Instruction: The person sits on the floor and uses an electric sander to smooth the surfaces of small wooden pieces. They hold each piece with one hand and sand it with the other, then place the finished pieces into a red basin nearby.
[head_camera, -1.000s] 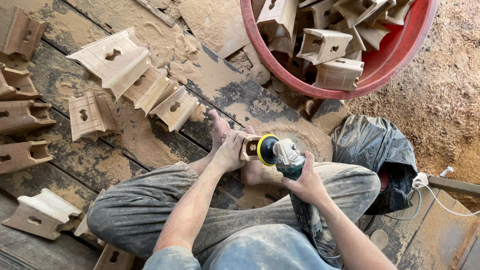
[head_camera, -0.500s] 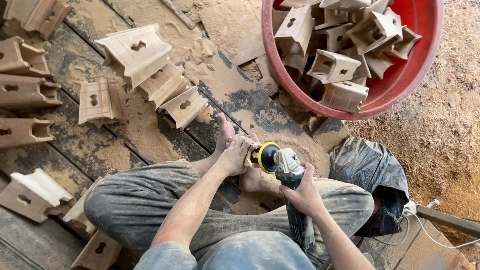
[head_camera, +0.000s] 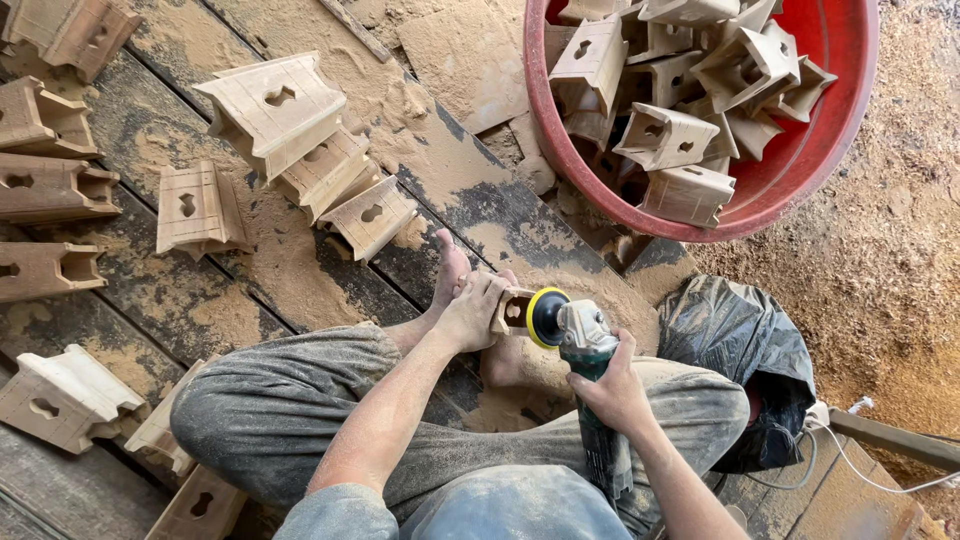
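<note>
My left hand (head_camera: 470, 312) grips a small carved wooden block (head_camera: 512, 310) and holds it by my bare feet (head_camera: 452, 268). My right hand (head_camera: 612, 388) is closed around the body of a green angle grinder (head_camera: 585, 345). The grinder's yellow-rimmed sanding disc (head_camera: 545, 317) presses against the right face of the block. I sit cross-legged in dusty grey trousers on the dark planks.
A red tub (head_camera: 800, 165) full of similar wooden blocks stands at the upper right. More blocks (head_camera: 275, 105) lie scattered on the sawdust-covered planks to the left. A black plastic bag (head_camera: 740, 335) sits by my right knee, and a white cable (head_camera: 880, 485) runs along the right.
The view shifted between the oldest frame and now, so the tub and blocks sit lower in view. The grinder and my right hand have edged slightly right; the block stays against the disc.
</note>
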